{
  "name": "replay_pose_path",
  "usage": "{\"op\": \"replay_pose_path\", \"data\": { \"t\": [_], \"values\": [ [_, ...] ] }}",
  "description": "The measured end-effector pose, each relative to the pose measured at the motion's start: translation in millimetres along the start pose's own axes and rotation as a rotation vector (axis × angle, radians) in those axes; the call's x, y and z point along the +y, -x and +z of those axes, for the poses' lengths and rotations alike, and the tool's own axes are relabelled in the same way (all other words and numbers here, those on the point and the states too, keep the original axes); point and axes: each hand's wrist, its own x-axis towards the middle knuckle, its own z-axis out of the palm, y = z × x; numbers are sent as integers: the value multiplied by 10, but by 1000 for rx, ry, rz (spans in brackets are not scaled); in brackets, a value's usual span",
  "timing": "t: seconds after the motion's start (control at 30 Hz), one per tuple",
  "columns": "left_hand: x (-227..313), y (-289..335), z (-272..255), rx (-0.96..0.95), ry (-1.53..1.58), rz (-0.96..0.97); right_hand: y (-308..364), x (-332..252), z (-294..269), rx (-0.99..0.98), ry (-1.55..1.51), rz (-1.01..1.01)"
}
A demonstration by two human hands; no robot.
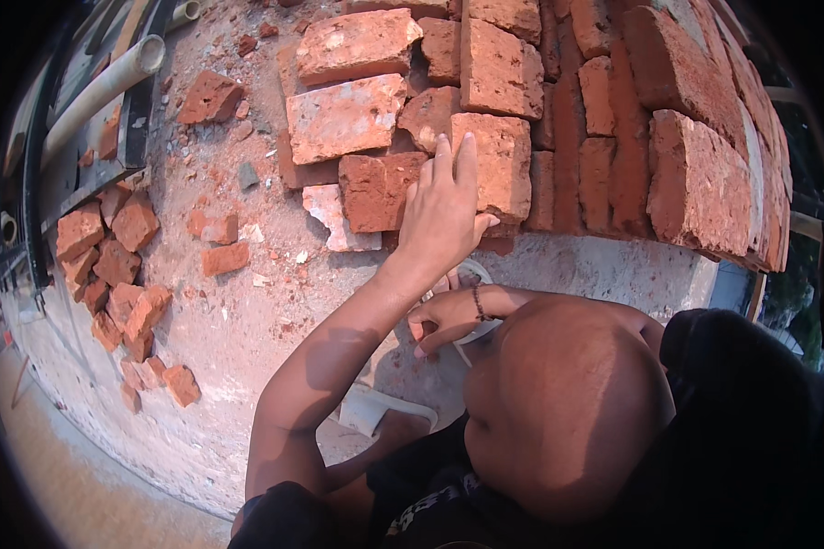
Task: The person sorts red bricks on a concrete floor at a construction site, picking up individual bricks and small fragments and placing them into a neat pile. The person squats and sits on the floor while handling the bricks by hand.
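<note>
My left hand reaches up to the stack and lies on the near end of an orange-red brick. Its index and middle fingers are stretched over the top face, and the thumb points right along the near edge. Beside this hand, a darker broken brick rests on the stack. Lower down, my right hand, with a dark beaded bracelet at the wrist, hangs loosely in front of my bent knee. Its fingers are slightly bent and apart, and nothing shows in them.
Rows of stacked bricks fill the far right. Brick chunks lie heaped at left, with more rubble on the dusty ground. A pale pipe and dark metal frame stand far left. My sandal is below.
</note>
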Motion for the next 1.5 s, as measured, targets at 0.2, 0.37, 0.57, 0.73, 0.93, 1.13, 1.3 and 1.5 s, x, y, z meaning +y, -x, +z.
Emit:
{"op": "replay_pose_path", "data": {
  "t": [0.2,0.37,0.57,0.73,0.93,1.13,1.3,1.5],
  "values": [
    [-264,-1,115,28,188,153,-99,-39,36,73,109,117],
    [-458,42,-130,-38,143,193,-191,-185,-33,-26,106,95],
    [-1457,364,-911,367,85,204,55,-140,-94,-35,-4,85],
    [-3303,1331,-2428,867,-508,-269,101,31,-76,-18,-79,171],
    [-4660,2504,-3380,658,-430,-1321,-16,17,-137,-25,-53,263],
    [-5099,2433,-3396,627,-251,-1401,-72,37,-100,-20,-95,256],
    [-4746,2405,-3202,877,-429,-1214,-179,100,-74,67,-378,301],
    [-3982,2030,-2995,1103,-761,-849,-148,91,-107,44,-289,360]
  ]
}}
